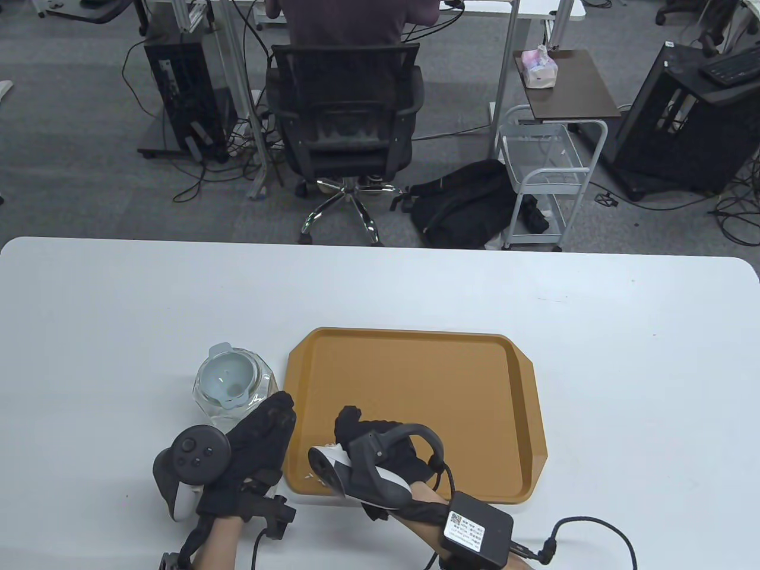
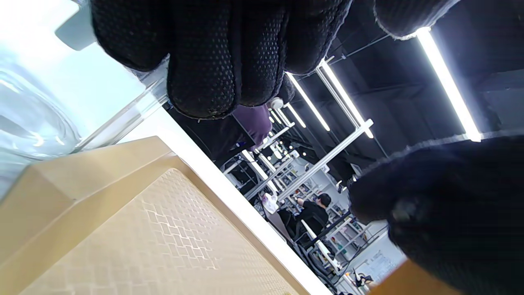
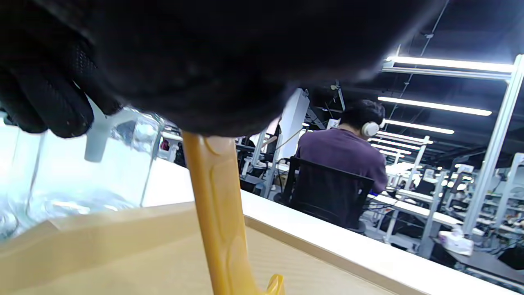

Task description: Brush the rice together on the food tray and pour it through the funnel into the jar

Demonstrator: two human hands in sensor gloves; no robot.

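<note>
1. The right hand [image 1: 380,454] sits over the near-left corner of the food tray [image 1: 475,409]. In the right wrist view its fingers close round a yellow handle [image 3: 219,213] that runs down to the tray floor. I take this for the brush, held upright so its head can sweep; the head itself is hidden.

2. The left hand [image 1: 255,451] rests at the tray's left edge, fingers reaching toward the jar [image 1: 234,389]. The left wrist view shows fingertips [image 2: 213,61] close to the glass and the tray rim, but I cannot tell whether they grip anything. It is probably steadying the tray or the jar.

3. A few grains of rice [image 1: 312,475] lie in the near-left tray corner, just beside the right hand. The remaining tray floor looks bare, so gathering seems nearly done or the pile is hidden under the hand.

4. The jar stands on the bench [image 1: 623,356] touching or just beside the tray's left edge, with the pale funnel [image 1: 228,380] seated in its mouth. That placement keeps the pour short: the tray corner nearest the rice is also nearest the funnel.
</note>
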